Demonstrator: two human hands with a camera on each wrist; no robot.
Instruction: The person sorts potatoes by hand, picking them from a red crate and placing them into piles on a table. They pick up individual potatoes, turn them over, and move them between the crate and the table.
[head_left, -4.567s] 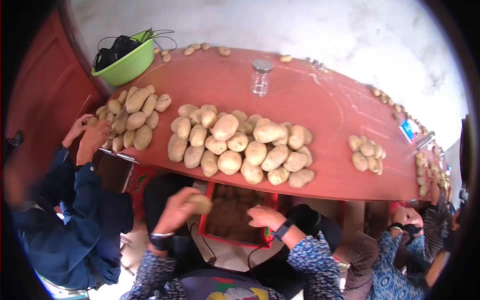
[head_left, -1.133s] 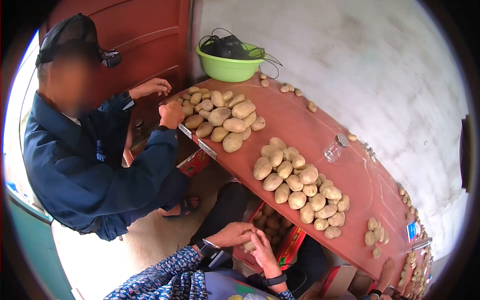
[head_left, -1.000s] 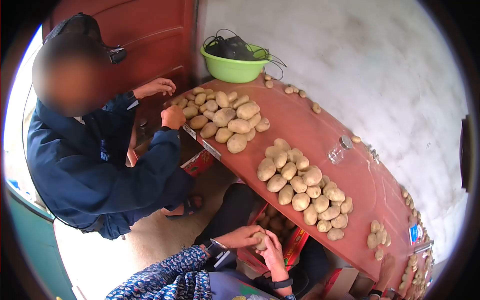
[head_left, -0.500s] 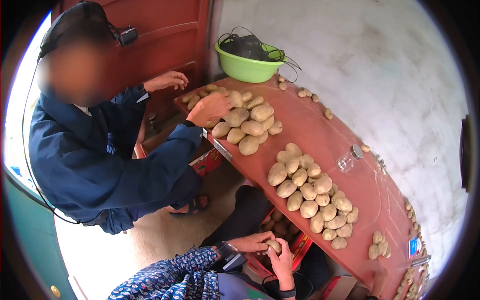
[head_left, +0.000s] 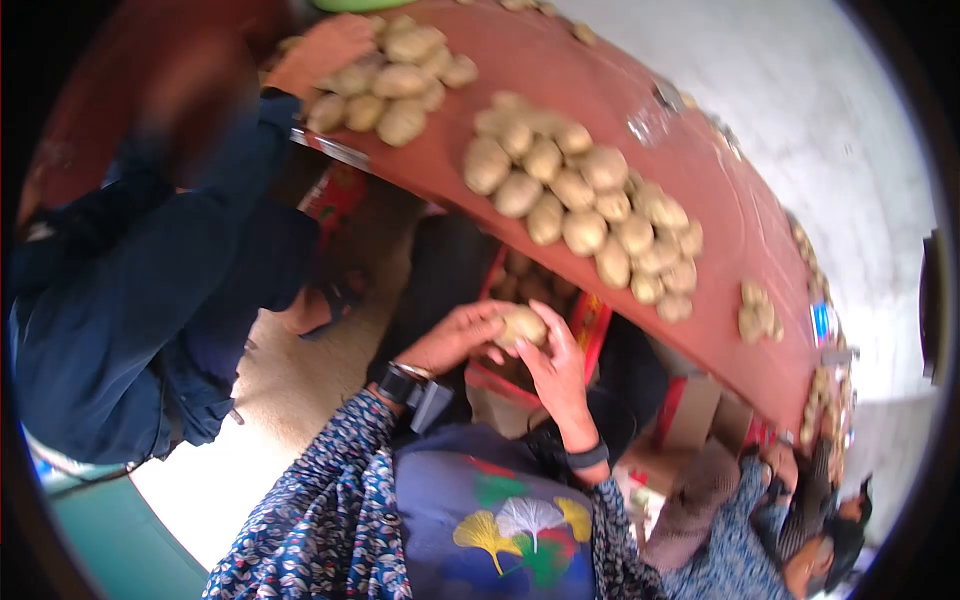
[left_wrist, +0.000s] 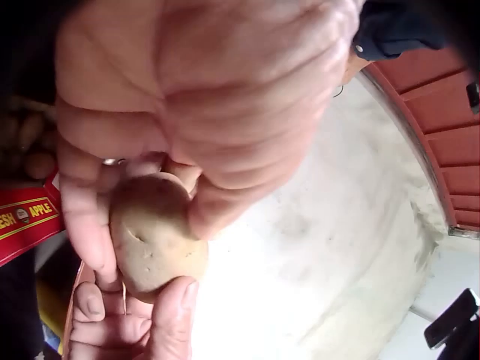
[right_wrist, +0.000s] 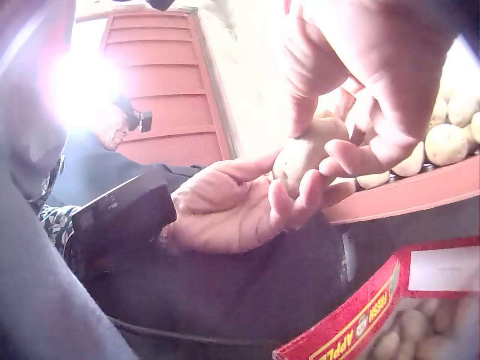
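Note:
A pale brown potato [head_left: 522,326] is held between both hands above the lap, in front of the box. My left hand [head_left: 455,338] grips it from one side, fingers and thumb bent round it. From the other side my right hand [head_left: 558,368] holds it with thumb and fingers. In the left wrist view the potato [left_wrist: 154,244] shows a small dent and specks on its skin. The right wrist view has the potato [right_wrist: 304,161] lying on the fingers of the left hand [right_wrist: 232,202], with the right hand [right_wrist: 375,82] reaching down onto it.
A red box [head_left: 590,340] of potatoes stands under the red table [head_left: 440,180]. On the table lie a large potato pile [head_left: 585,230], another pile [head_left: 400,80] at left, a smaller one [head_left: 757,312] at right, and a glass jar [head_left: 650,125]. Another person [head_left: 200,260] sits at left.
Earlier the left hand alone held a potato while the right hand was by the box; now both hands hold one. Lately the head view has tilted down, and the hands keep holding the potato.

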